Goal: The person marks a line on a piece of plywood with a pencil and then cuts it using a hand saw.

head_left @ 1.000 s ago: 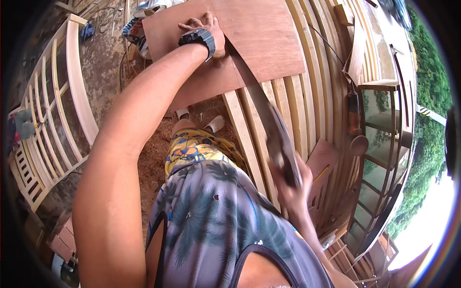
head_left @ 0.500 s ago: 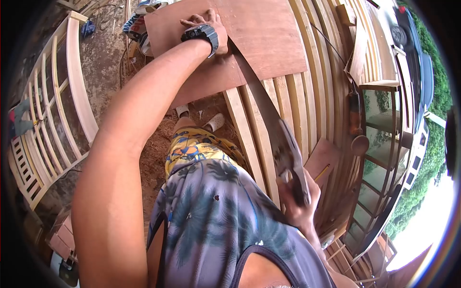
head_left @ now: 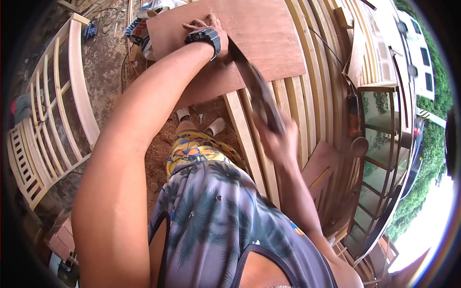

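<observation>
A handsaw (head_left: 248, 72) runs through a reddish plywood sheet (head_left: 264, 36), its blade entering a cut at the sheet's near edge. My right hand (head_left: 281, 137) is wrapped round the saw's handle, slightly blurred by motion. My left hand (head_left: 209, 31) lies flat on the plywood, just left of the cut, fingers spread and a dark watch (head_left: 205, 36) on the wrist. Under the sheet run several long wooden battens (head_left: 300, 105), side by side. Part of the blade is hidden below the sheet.
A pencil (head_left: 320, 176) lies on a small plywood offcut (head_left: 317, 165) at the right. Beyond it are an orange-and-black angle grinder (head_left: 354, 115) and a glass-paned wooden frame (head_left: 379, 168). A slatted wooden piece (head_left: 53, 91) stands at the left. Sawdust (head_left: 161, 144) covers the ground.
My right hand has pushed the saw forward and up the view, toward the plywood, so less blade shows. My left hand stays in place on the sheet. Vehicles in the background have shifted.
</observation>
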Available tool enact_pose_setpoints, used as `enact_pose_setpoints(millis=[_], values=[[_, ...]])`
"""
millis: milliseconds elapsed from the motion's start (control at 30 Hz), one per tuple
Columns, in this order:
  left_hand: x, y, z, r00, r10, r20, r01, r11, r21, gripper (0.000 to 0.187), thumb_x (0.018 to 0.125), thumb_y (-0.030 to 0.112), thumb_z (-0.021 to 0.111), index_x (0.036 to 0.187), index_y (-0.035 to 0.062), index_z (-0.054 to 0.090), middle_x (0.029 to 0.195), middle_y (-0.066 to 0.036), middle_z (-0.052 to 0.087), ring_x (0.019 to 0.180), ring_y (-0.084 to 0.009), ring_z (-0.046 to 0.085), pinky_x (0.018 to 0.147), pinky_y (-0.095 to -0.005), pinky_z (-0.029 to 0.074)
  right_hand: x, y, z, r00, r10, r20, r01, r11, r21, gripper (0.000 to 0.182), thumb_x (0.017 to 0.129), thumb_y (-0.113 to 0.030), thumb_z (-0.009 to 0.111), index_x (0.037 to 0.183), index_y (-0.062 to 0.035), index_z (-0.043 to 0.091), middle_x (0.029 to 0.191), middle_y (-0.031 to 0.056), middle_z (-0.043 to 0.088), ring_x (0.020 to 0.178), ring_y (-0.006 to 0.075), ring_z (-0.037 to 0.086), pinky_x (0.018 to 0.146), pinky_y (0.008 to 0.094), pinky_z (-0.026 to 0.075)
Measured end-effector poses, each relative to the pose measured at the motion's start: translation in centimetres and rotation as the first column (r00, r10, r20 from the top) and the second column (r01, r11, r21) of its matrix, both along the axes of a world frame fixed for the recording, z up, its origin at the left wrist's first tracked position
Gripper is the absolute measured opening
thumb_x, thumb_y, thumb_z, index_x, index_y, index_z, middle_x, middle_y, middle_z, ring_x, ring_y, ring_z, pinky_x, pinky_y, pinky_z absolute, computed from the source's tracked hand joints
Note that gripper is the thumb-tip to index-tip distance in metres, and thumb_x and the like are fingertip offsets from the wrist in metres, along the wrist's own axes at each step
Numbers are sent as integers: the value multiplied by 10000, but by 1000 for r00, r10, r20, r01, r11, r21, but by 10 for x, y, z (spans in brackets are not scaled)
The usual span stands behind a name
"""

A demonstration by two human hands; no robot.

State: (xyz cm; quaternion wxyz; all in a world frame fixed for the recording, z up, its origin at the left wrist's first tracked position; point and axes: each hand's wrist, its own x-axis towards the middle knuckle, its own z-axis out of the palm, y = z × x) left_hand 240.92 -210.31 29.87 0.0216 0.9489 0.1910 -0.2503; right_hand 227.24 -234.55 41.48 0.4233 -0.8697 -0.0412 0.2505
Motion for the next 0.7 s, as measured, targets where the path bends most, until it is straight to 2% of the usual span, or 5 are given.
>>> enact_pose_setpoints(millis=[167, 267, 433, 567, 700], values=[[-7, -4, 18, 997, -54, -58, 55, 998, 7, 1012, 769, 258, 748, 1587, 5, 209, 1677, -171, 89, 1421, -599, 261, 1119, -781, 228, -76, -77, 80, 998, -15, -66, 8, 995, -104, 383, 847, -104, 754, 1197, 20, 659, 742, 90, 639, 669, 129, 596, 657, 301, 506], [-5, -4, 15, 995, -62, -76, 63, 998, 9, 1014, 760, 248, 744, 1585, 5, 207, 1676, -171, 92, 1417, -605, 262, 1124, -773, 227, -61, -61, 54, 1000, 15, -6, -15, 994, -106, 377, 863, -142, 750, 1201, -3, 661, 740, 101, 639, 654, 152, 595, 652, 310, 504], [-2, 6, -18, 997, -69, 39, 68, 997, 45, 1024, 788, 316, 728, 1627, 128, 171, 1668, -187, 121, 1437, -552, 265, 1104, -818, 166, 22, 18, -39, 993, 73, 92, -71, 997, -25, 365, 898, -270, 736, 1148, -8, 688, 774, 144, 670, 689, 201, 612, 694, 354, 505], [-9, 8, -2, 987, -121, 109, 121, 993, 10, 998, 797, 335, 736, 1630, 248, 194, 1660, -180, 149, 1453, -509, 272, 1109, -813, 161, 31, 31, -45, 993, 35, 112, -39, 999, 33, 356, 903, -302, 732, 1100, -7, 701, 791, 159, 679, 695, 213, 614, 703, 377, 502], [-7, 5, 1, 989, -148, -9, 148, 988, 41, 989, 805, 335, 740, 1624, 349, 184, 1663, -165, 142, 1444, -510, 288, 1108, -811, 175, 26, 23, -37, 997, 58, 59, -59, 998, 10, 344, 901, -290, 738, 1090, -4, 700, 807, 165, 692, 706, 214, 626, 714, 378, 511]])
